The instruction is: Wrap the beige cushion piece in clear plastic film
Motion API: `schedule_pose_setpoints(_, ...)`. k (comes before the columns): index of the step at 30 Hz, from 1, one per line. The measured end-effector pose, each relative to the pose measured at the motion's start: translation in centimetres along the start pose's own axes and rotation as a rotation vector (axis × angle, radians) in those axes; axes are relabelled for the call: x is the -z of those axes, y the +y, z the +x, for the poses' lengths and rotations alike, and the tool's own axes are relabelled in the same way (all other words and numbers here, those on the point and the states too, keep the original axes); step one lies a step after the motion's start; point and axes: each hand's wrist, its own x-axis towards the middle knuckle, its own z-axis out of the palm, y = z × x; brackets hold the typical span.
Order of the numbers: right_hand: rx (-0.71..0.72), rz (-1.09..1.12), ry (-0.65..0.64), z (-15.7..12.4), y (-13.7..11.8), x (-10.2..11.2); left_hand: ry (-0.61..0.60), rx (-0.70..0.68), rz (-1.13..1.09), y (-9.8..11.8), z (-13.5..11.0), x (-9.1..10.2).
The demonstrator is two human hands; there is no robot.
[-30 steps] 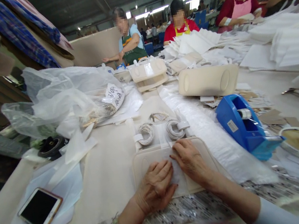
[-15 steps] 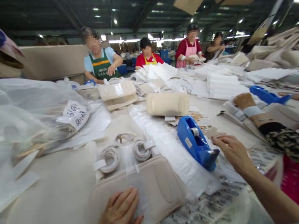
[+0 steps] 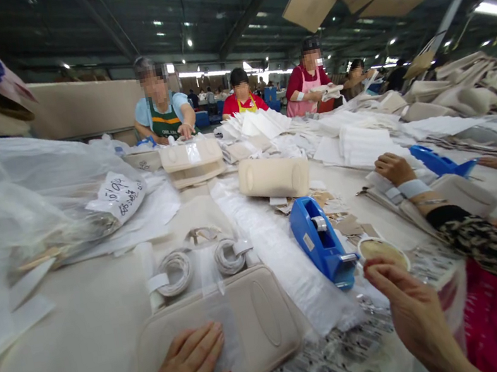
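Note:
My left hand lies flat on a beige handbag, fingers stretched out over a translucent wrap around its middle. Behind the bag's upper edge are two coiled, wrapped straps, with a clear strip running between them onto the bag. To the right, my right hand is raised with thumb and fingers pinched together; whatever they hold, if anything, I cannot make out. Just left of those fingertips stands a blue tape dispenser. A round cream-coloured thing with a pale rim lies right behind them.
Another beige bag and a stack of wrapped bags lie farther back. White plastic sleeves run beside the dispenser. A big clear bag fills the left. A co-worker's arm reaches in from the right, near a second blue dispenser.
My right hand has drawn back toward me from beside the dispenser's cutting end, uncovering the round cream thing. My left hand stays on the bag. The view has shifted slightly.

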Motion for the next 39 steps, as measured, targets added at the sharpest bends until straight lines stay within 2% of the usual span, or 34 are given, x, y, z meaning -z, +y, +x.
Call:
schedule_pose_setpoints(4,-0.224,-0.023,-0.042,-2.5,1.9,0.5,0.023,0.014,-0.007,-0.1,-0.2,-0.2)
schedule_pose_setpoints(6,-0.309,-0.023,-0.081,-2.3,2.6,0.1,-0.004,-0.005,0.002,-0.3,-0.3,-0.3)
schedule_pose_setpoints(8,-0.336,-0.038,-0.092,-1.6,2.9,0.1,-0.009,-0.043,0.005,-0.5,-0.4,-0.3)
schedule_pose_setpoints(10,-0.306,-0.158,-0.095,-1.1,3.2,0.8,0.003,-0.061,0.008,-0.7,-0.4,-0.4)
schedule_pose_setpoints(12,-0.21,-0.35,-0.152,-1.2,3.1,1.9,0.008,-0.048,0.003,-0.6,-0.3,-0.5)
schedule_pose_setpoints(14,-0.072,-0.497,-0.31,-1.6,2.3,2.8,0.009,-0.021,-0.02,-0.3,-0.1,-0.3)
schedule_pose_setpoints(16,0.087,-0.541,-0.556,-2.1,0.4,2.5,0.006,-0.005,-0.053,0.0,0.2,0.0)
schedule_pose_setpoints(18,0.254,-0.535,-0.83,-2.1,-2.3,0.8,-0.014,0.012,-0.078,0.2,0.5,0.3)
schedule_pose_setpoints(20,0.411,-0.533,-1.081,-1.9,-5.5,-2.2,-0.048,0.019,-0.094,0.2,0.6,0.5)
schedule_pose_setpoints(23,0.635,-0.58,-1.413,-1.5,-9.3,-8.2,-0.082,0.041,-0.098,0.2,0.6,0.6)
schedule_pose_setpoints(25,0.803,-0.656,-1.572,-1.3,-10.4,-12.5,-0.083,0.054,-0.106,0.3,0.5,0.6)
schedule_pose_setpoints(28,1.024,-0.833,-1.665,-1.0,-10.2,-18.1,-0.085,0.059,-0.153,0.3,0.6,0.6)
schedule_pose_setpoints(31,1.135,-0.97,-1.669,-1.0,-9.3,-21.5,-0.071,0.07,-0.183,0.3,0.6,0.5)
schedule_pose_setpoints(35,1.128,-0.996,-1.698,-1.2,-9.0,-23.3,-0.041,0.087,-0.181,0.2,0.4,0.1)
schedule_pose_setpoints(39,1.031,-1.044,-1.649,-0.9,-9.1,-24.4,-0.034,0.091,-0.179,0.2,0.4,-0.1)
